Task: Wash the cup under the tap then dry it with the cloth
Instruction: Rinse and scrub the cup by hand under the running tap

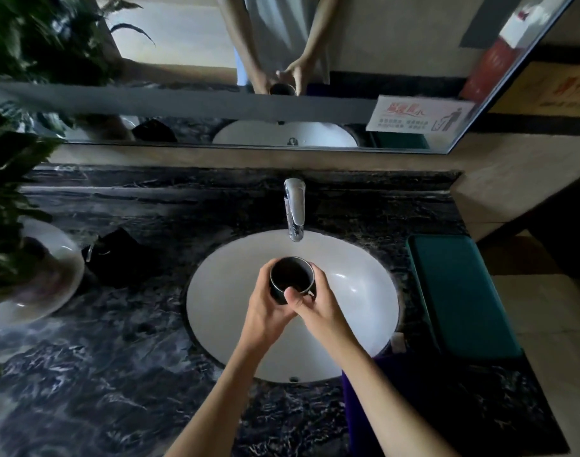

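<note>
Left hand (265, 303) and right hand (318, 305) jointly grip the round, glossy dark cup (290, 278) (mouth up), below the chrome tap (295, 209), over the white oval sink (364, 291).

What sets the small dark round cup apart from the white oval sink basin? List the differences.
The small dark round cup is dark inside and out; the white oval sink basin is glossy white. The cup is far smaller and round, the basin wide and oval. The cup is held over the basin by the left hand and right hand; the basin is set into the dark marble counter. Both open upward.
</note>
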`<control>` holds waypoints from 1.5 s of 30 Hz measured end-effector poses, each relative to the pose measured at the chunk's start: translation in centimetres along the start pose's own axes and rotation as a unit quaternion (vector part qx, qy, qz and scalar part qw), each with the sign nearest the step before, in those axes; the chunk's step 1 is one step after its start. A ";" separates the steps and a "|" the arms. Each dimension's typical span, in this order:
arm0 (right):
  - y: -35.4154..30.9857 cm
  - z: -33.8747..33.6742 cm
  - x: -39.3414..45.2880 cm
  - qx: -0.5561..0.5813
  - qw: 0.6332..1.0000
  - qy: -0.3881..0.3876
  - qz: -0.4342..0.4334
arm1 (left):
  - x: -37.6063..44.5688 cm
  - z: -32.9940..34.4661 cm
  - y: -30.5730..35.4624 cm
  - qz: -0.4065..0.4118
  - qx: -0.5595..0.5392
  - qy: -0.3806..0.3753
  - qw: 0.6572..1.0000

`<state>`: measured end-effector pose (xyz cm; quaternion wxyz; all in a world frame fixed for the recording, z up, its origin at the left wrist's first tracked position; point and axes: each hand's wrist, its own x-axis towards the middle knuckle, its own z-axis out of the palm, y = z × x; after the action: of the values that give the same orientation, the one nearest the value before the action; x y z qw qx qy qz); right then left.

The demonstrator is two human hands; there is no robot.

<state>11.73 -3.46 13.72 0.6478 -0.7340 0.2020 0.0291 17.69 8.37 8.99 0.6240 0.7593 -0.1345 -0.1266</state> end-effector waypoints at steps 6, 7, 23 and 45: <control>-3.5 -1.2 7.2 0.058 0.985 0.156 0.047 | 2.9 -0.5 -1.6 -0.067 -0.026 0.031 0.997; -3.9 -1.5 8.8 0.078 0.979 0.176 0.073 | 3.5 -0.4 -1.8 -0.077 -0.026 0.032 0.996; -3.6 -2.5 16.7 0.099 0.967 0.102 0.209 | 8.8 0.5 -4.9 -0.142 0.011 0.048 0.989; -4.0 -4.4 17.2 0.144 0.971 0.124 0.143 | 10.0 3.4 -8.1 -0.152 -0.026 0.002 0.988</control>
<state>27.82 -11.81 12.93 0.7056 -0.5947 0.3853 0.0012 26.15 3.14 0.13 0.6175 0.7544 -0.0126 -0.2224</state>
